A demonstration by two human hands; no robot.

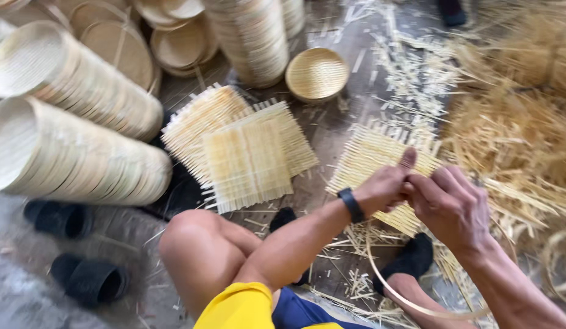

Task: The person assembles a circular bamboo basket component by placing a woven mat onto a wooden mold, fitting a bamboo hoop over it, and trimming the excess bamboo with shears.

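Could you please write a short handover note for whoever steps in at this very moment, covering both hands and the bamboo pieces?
Left hand, black wristband, thumb up, and right hand meet in a pinch on a thin curved bamboo strip that loops down past the black-socked foot.
Under the hands lies a flat square woven bamboo mat; two more mats overlap to the left.
Done: one round woven bamboo tray on the floor and tall stacks of similar trays lying left.
Left: the three flat mats are unshaped. Loose bamboo slivers are heaped right.
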